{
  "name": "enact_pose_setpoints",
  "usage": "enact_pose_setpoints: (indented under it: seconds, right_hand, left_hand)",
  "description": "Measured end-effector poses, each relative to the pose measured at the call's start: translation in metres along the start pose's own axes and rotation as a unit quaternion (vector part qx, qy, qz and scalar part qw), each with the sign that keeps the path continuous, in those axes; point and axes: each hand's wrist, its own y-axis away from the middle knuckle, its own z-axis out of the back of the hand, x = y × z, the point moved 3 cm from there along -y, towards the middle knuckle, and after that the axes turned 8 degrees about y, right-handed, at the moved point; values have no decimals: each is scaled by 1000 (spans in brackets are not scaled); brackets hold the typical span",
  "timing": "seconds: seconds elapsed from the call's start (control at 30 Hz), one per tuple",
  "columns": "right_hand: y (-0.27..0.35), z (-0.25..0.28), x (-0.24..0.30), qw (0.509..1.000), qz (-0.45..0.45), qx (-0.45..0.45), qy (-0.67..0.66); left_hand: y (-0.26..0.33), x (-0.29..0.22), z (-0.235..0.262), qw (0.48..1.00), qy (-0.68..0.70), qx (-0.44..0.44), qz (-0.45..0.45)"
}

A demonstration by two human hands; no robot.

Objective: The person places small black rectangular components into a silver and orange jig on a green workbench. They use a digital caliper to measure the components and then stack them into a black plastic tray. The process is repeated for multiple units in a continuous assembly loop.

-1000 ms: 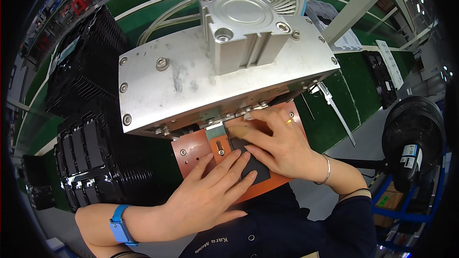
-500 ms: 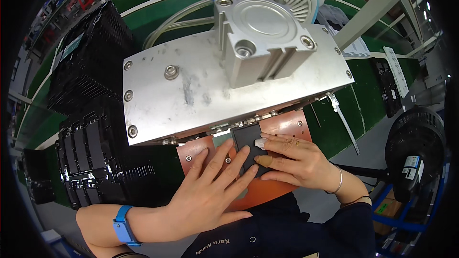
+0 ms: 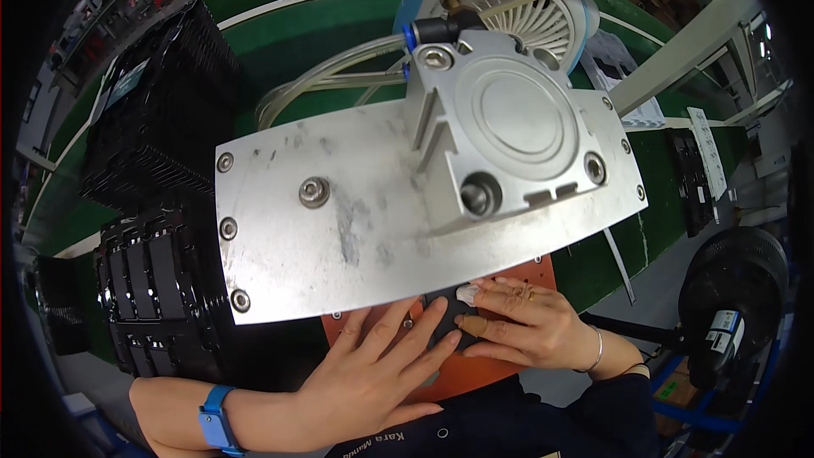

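A flat dark grey piece (image 3: 443,324) lies on the orange base plate (image 3: 462,380), at the front edge of a metal press fixture (image 3: 373,220). My left hand (image 3: 365,377) is spread with its palm down. Its fingertips rest on the orange plate and at the left edge of the dark piece. From the right, my right hand (image 3: 534,322) lays its outstretched fingers on the dark piece. One fingertip has a white covering and another a tan one; the thumb is hidden. The fixture's top hides the far end of the dark piece.
A silver pneumatic cylinder (image 3: 517,119) with clear hoses (image 3: 331,76) stands on the fixture. Black finned housings (image 3: 161,110) are stacked at the left, with another black ribbed part (image 3: 157,288) nearer. A white fan (image 3: 543,13) stands behind; a black round device (image 3: 733,280) is at the right.
The view has shifted, so the fixture sits lower and hides more of the orange plate and dark piece. Both hands keep nearly the same places on them.
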Motion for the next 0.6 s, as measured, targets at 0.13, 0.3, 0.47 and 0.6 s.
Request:
enact_pose_setpoints:
  seconds: [0.13, 0.3, 0.47, 0.6]
  right_hand:
    - [3, -2, -1, 1000, -8, 7, -3]
    - [1, -2, -1, 1000, -6, 4, 2]
    - [-1, 0, 0, 1000, -9, 3, -5]
    - [1, -2, 0, 1000, -5, 2, -1]
  left_hand:
    - [0, 2, -4, 1000, -8, -2, -3]
    - [-2, 0, -1, 1000, 1, 19, 16]
    - [-3, 0, -1, 1000, 2, 25, 19]
    - [-3, 0, -1, 999, 3, 26, 21]
